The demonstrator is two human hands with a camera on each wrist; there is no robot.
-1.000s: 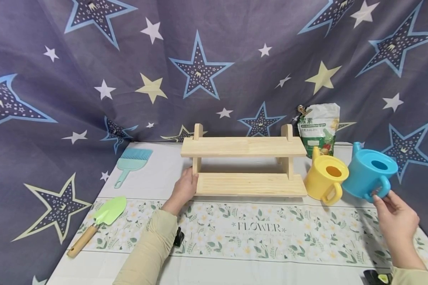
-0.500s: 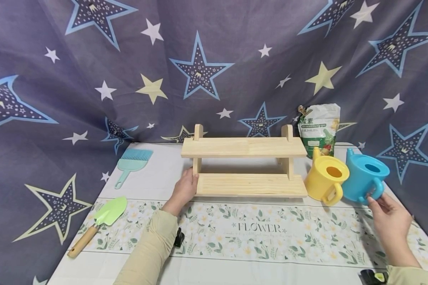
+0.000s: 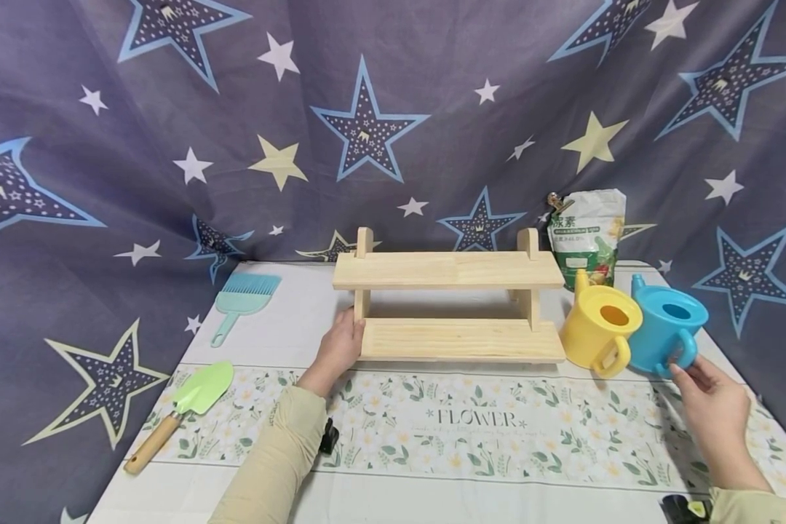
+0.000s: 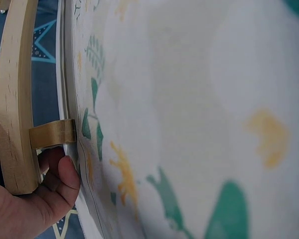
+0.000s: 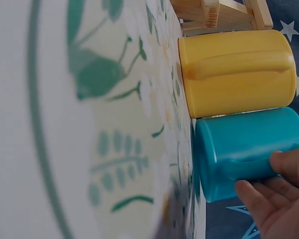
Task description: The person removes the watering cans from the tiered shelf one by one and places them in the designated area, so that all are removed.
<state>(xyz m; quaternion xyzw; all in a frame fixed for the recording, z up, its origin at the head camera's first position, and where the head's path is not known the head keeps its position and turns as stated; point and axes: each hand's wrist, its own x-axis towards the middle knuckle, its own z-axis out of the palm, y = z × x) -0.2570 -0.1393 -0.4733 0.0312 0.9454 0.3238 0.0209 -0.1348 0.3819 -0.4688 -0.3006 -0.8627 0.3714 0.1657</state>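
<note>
My left hand point(image 3: 338, 346) grips the left end of the lower board of a two-tier wooden shelf point(image 3: 458, 340). In the left wrist view its fingers point(image 4: 57, 186) curl under the board's end. At the right, my right hand point(image 3: 717, 407) pinches the handle of a blue watering can point(image 3: 650, 331), which stands upright with its spout toward the back. Close against its left side is a yellow watering can point(image 3: 581, 335); in the right wrist view the two bodies look to be touching. The yellow can stands by the shelf's right end.
Behind the yellow can stands a white-and-green pouch point(image 3: 586, 240) with a metal clip on its corner. A light blue brush point(image 3: 242, 295) and a green trowel point(image 3: 199, 389) with a wooden handle lie at the left. A star-patterned curtain point(image 3: 432, 204) hangs behind the table.
The blue watering can has moved left, up beside the yellow one, with my right hand on its handle. My left hand and the shelf have stayed in place.
</note>
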